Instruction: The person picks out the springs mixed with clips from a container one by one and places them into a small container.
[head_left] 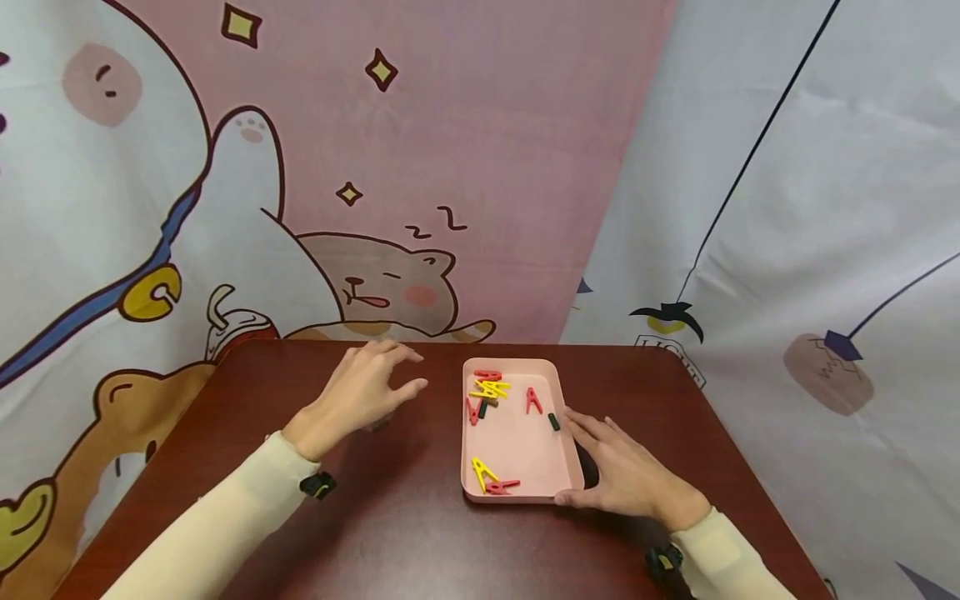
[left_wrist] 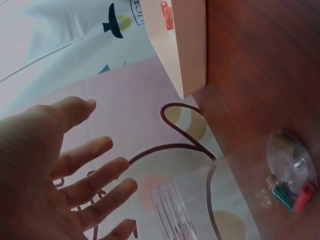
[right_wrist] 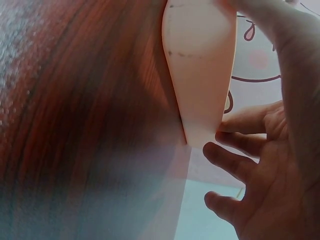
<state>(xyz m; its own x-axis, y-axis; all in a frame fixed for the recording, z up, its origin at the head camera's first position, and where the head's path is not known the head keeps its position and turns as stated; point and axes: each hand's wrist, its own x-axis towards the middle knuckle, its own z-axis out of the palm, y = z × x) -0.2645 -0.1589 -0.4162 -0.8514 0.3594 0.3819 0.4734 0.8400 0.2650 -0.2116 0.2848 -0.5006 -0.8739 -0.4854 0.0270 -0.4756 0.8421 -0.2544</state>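
A pink tray (head_left: pixel 517 442) lies on the table, holding red and yellow clothespins (head_left: pixel 489 388) and small dark green pieces (head_left: pixel 553 422). Along the tray's right side, my right hand (head_left: pixel 626 471) touches the wall with spread fingers, its thumb at the near right corner. My left hand (head_left: pixel 360 383) hovers left of the tray, fingers apart and holding nothing. Near it, in the left wrist view, a clear plastic jar (left_wrist: pixel 175 210) contains a red piece (left_wrist: pixel 304 197), a green piece (left_wrist: pixel 283 198) and a brownish one at its bottom. The left hand mostly hides this jar in the head view.
The dark reddish-brown table (head_left: pixel 390 533) extends around the tray on all sides. Behind it hangs a cloth backdrop (head_left: pixel 487 167) with cartoon animals, reaching the table's far edge. Dark straps with small devices (head_left: pixel 318 485) sit on both wrists.
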